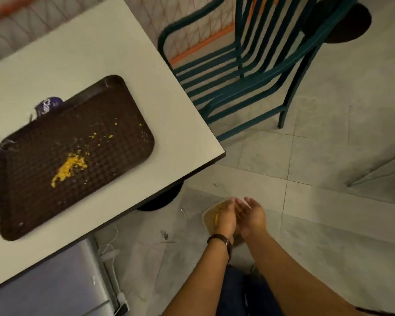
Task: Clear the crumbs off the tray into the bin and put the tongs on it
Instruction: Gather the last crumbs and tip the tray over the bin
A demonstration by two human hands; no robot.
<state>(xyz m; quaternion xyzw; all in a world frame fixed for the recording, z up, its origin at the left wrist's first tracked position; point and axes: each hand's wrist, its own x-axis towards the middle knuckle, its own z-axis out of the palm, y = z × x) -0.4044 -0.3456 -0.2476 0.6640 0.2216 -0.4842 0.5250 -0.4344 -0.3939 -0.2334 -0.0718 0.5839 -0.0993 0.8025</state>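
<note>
Palms facing over bin (207, 212), left hand (225, 218) beside right hand (253, 216), fingers (232, 203) straight, nothing held.

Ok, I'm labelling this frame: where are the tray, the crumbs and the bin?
tray (32, 201), head view, bare near-left part.
crumbs (69, 167), head view, biggest yellow pile.
bin (203, 217), head view, left rim.

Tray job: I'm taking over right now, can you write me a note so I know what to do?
Left hand and right hand: both open, palms facing each other over the bin on the floor, holding nothing.
Tray lies on the table with yellow crumbs on it.
Done: some crumbs seem to be in the bin.
Left: clear the rest, then put the tongs on the tray; I can't spot them.
</note>
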